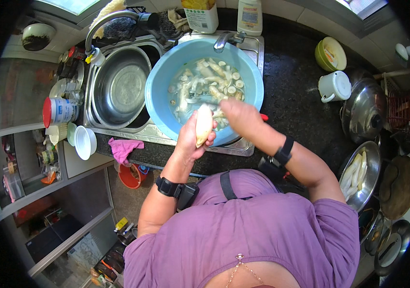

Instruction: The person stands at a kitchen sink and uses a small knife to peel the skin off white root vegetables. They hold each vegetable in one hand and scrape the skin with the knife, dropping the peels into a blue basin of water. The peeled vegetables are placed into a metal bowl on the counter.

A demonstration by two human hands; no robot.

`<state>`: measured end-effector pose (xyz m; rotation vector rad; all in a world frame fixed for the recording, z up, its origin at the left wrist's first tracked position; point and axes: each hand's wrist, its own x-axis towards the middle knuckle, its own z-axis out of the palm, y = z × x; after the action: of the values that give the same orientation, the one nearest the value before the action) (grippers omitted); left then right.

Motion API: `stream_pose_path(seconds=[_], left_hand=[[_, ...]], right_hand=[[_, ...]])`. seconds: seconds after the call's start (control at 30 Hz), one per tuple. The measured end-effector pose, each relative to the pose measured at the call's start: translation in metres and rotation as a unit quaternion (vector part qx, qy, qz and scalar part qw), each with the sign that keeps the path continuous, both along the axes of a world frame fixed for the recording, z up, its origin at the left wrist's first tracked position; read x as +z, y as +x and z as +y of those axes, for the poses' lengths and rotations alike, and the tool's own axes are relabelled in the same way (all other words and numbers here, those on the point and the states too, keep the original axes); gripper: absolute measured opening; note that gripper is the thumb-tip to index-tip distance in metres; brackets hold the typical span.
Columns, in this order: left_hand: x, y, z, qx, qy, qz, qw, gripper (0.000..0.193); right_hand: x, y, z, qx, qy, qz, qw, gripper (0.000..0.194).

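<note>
My left hand (190, 138) grips a pale, tapered root vegetable (204, 126), held upright over the near rim of a light-blue plastic basin (158, 84). My right hand (241, 115), slightly blurred, is curled just right of the vegetable's upper end. A red handle end (264, 117) pokes out beside the right wrist; the rest of that tool is mostly hidden by the hand. Inside the basin, water holds many whitish vegetable pieces (183, 97), with round slices (235, 76) at the right. The basin rests on the steel double sink.
A steel bowl (122, 82) sits in the left sink beneath a curved faucet (98, 27); another tap (223, 41) overhangs the basin. At right are a white enamel mug (334, 86), a green bowl (329, 54), a lidded pot (363, 108) and a steel bowl of long white pieces (356, 176). A pink cloth (125, 147) drapes the counter edge.
</note>
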<state>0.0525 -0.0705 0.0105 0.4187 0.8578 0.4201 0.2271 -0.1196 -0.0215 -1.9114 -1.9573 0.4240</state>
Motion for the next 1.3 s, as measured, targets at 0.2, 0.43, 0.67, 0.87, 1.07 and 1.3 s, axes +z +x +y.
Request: stream_pose_path(seconds=[0.2, 0.43, 0.67, 0.87, 1.07, 1.3], left_hand=[[-0.003, -0.002, 0.005, -0.020, 0.096, 0.045, 0.994, 0.042], [-0.004, 0.001, 0.003, -0.054, 0.092, 0.075, 0.991, 0.037], [-0.003, -0.011, 0.005, -0.050, -0.006, -0.058, 0.997, 0.040], [-0.012, -0.014, 0.006, -0.031, -0.057, -0.075, 0.995, 0.042], [0.000, -0.008, 0.001, -0.066, 0.086, 0.001, 0.994, 0.036], [-0.006, -0.001, -0.002, -0.079, 0.185, 0.105, 0.974, 0.037]], right_hand=[[0.002, 0.002, -0.004, -0.013, 0.066, 0.050, 0.997, 0.009], [0.007, -0.011, -0.002, 0.067, 0.157, 0.016, 0.985, 0.011], [0.005, 0.005, 0.004, -0.040, 0.015, 0.041, 0.998, 0.010], [0.009, -0.009, -0.008, 0.049, 0.137, 0.014, 0.989, 0.010], [-0.008, 0.016, 0.007, -0.079, -0.034, 0.044, 0.995, 0.008], [0.013, -0.007, -0.012, 0.063, 0.123, 0.028, 0.990, 0.014]])
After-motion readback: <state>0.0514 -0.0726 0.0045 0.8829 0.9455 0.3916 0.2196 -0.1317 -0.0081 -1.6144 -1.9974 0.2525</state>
